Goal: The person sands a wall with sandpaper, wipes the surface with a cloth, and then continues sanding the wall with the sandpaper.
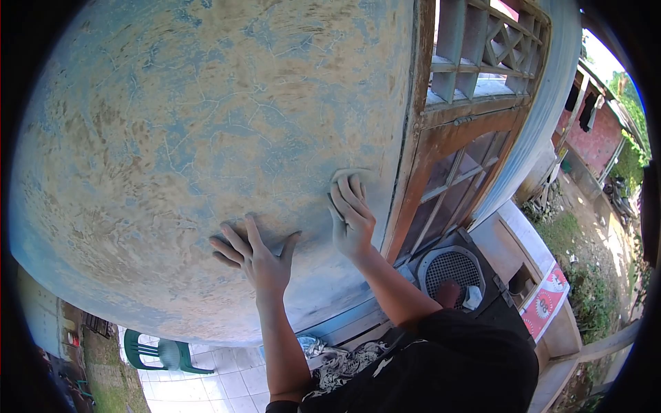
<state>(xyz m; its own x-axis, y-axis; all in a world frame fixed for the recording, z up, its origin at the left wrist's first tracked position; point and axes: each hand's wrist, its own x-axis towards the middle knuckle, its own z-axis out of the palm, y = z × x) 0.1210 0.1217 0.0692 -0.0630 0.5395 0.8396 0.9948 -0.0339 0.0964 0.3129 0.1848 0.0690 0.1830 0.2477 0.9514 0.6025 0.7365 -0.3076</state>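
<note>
A large wall [206, 124] with patchy blue and tan paint and fine cracks fills the view. My left hand [258, 258] rests on its lower middle, fingers spread, holding nothing. To the right, near the window frame, my right hand [352, 213] presses a thin pale sheet or pad [354, 171] to the wall; its edge shows above the bent fingers. Both hands look dusty.
A wooden window frame [430, 151] with panes stands right of my right hand. Below it are a round mesh-covered item [451, 267] and a dark surface. A green plastic chair [141, 350] stands on white tiles [220, 375] at lower left.
</note>
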